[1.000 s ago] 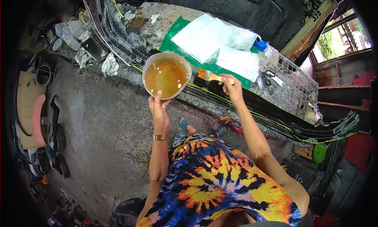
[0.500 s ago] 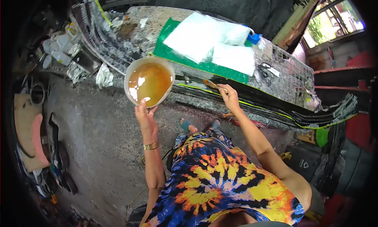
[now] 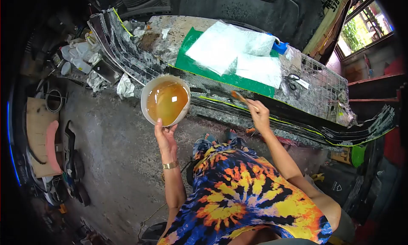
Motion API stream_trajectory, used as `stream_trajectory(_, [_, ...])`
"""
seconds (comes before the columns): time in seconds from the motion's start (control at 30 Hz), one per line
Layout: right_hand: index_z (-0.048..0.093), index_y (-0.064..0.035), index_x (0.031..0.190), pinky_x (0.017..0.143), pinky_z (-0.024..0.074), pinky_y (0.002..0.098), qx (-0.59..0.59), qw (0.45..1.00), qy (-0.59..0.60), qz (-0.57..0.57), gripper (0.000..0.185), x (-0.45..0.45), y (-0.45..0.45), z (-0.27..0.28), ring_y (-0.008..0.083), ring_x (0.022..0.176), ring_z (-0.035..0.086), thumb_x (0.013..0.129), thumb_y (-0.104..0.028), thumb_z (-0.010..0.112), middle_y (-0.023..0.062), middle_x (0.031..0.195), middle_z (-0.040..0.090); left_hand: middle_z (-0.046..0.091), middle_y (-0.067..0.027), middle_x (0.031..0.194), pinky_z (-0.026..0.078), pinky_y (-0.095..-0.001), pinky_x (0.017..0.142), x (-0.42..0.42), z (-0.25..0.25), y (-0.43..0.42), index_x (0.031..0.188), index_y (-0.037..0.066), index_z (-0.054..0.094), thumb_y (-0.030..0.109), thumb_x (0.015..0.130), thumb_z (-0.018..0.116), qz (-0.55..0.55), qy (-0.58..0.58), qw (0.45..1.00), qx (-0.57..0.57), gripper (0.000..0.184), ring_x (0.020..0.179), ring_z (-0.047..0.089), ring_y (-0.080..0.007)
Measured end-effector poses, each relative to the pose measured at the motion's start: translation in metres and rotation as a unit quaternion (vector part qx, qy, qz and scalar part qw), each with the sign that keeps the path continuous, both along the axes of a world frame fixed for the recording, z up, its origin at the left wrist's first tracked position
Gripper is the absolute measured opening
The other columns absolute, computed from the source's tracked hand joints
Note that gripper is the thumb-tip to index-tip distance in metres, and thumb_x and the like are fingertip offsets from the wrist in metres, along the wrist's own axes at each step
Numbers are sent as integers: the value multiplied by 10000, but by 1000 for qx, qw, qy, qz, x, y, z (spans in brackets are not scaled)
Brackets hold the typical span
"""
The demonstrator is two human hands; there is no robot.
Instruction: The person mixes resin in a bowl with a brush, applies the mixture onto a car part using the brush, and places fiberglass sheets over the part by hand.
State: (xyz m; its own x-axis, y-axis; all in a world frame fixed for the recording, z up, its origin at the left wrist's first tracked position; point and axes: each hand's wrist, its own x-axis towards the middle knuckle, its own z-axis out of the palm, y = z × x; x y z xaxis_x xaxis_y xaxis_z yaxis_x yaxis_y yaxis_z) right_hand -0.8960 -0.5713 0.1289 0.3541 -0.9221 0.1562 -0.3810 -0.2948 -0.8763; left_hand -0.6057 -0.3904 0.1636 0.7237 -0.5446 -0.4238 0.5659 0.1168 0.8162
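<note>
My left hand [image 3: 165, 136] grips the near rim of a translucent white tub [image 3: 146, 113], thumb over the edge. Amber liquid [image 3: 170, 102] fills much of it. In my right hand [image 3: 258, 113] is a paintbrush [image 3: 239, 96], its bristle end pointing left over a long dark curved panel [image 3: 293, 107] covered in black woven fabric. Whether the bristles touch the fabric, I cannot tell. Yellow-green edging [image 3: 221, 101] runs along the panel. Behind it, white fibre sheets [image 3: 221, 47] lie on a green sheet [image 3: 187, 60].
Scissors [image 3: 293, 80] and a wire grid [image 3: 327, 75] sit on the bench's right part. Plastic containers [image 3: 78, 55] and crumpled foil crowd the left end. Black curved parts [image 3: 72, 160] and a brown board [image 3: 38, 134] are at the floor's left.
The view has shifted, so the bench appears lower and farther right. Both hands keep hold of the tub and the brush. The brush has moved slightly right along the panel.
</note>
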Motion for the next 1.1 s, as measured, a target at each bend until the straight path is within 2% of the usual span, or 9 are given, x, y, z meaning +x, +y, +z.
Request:
stream_trajectory(0.17, [654,-17,1073,598,418,299,35,996,-53,68,212,90,-8,-37,185,644,528,900,-126,594,86,765,568,489,-133,1260,527,-362,820,6,4,0,1332,32,376,413,845,625,11,-13,1000,5,667,1124,518,-240])
stream_trajectory(0.23, [655,-19,1063,642,451,309,44,997,18,57,208,105,-9,-40,229,691,574,898,-128,589,105,814,604,489,-127,1264,525,-363,819,16,6,0,1332,35,378,411,843,627,-1,-13,1000,1,666,1129,515,-238])
stream_trajectory(0.33, [658,-17,1053,746,481,303,18,999,-43,-12,203,99,-12,-64,260,835,631,894,-121,589,141,941,651,477,-105,1295,519,-372,830,42,3,0,1333,47,381,396,846,629,-44,-4,999,-4,649,1140,509,-229])
stream_trajectory(0.4, [657,-7,1054,693,461,287,35,998,-13,-51,193,83,-5,-55,204,764,600,890,-83,593,119,867,631,506,-83,1262,497,-367,834,61,-1,-2,1283,51,436,336,853,635,-39,12,999,-12,553,1107,532,-197])
stream_trajectory(0.53, [654,-7,1063,618,421,279,0,994,39,-103,189,58,12,-26,143,688,531,892,-60,593,85,762,568,483,-81,1295,448,-364,919,103,-7,-1,1324,37,401,287,844,640,-88,22,996,4,592,1159,499,-195])
stream_trajectory(0.67, [629,-62,1052,593,467,419,-55,940,336,23,191,47,7,41,313,706,606,878,-118,576,124,784,566,473,-94,1310,423,-365,958,127,-5,-4,1348,23,377,266,839,646,-113,40,993,-5,625,1189,482,-202])
stream_trajectory(0.7, [629,-62,1052,593,467,419,-54,937,344,23,191,50,4,42,313,706,606,878,-118,576,124,784,566,464,-102,1318,406,-368,980,133,-7,-3,1355,16,366,256,836,649,-118,34,992,-5,638,1203,472,-209])
stream_trajectory(0.8, [644,-68,953,617,525,437,-86,823,542,146,175,64,-15,33,323,731,639,824,-98,531,145,822,591,448,-114,1333,375,-373,1016,143,-5,-6,1366,4,344,237,834,651,-128,38,991,-22,657,1221,455,-219])
stream_trajectory(1.1, [646,-76,959,616,534,420,-113,803,514,277,166,162,-30,11,315,736,645,830,-145,567,127,872,598,440,-119,1334,346,-383,1048,161,-5,2,1368,3,334,241,834,652,-136,45,990,-16,666,1240,436,-225])
